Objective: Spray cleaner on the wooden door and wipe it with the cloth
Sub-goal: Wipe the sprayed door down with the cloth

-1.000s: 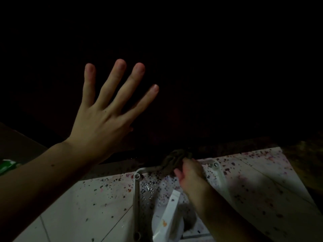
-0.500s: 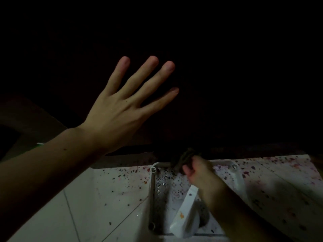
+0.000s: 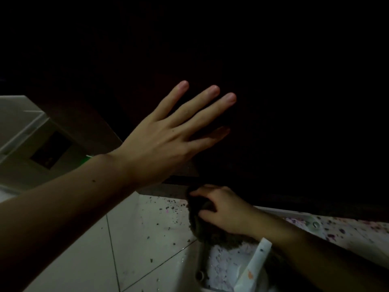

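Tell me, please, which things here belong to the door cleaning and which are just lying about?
In use:
door
cloth, in the right hand
left hand, spread against the door

Lying about:
white bottle, possibly the cleaner
speckled floor tiles
pale box at left

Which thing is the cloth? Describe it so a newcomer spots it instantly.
Find the dark wooden door filling the upper frame, then drop to its bottom edge. There the right hand grips the cloth, a dark, coarse wad, unlike the pale speckled floor tiles beneath.

Dark door (image 3: pixel 273 81) — left hand (image 3: pixel 160 140) flat, cloth (image 3: pixel 197 216) low
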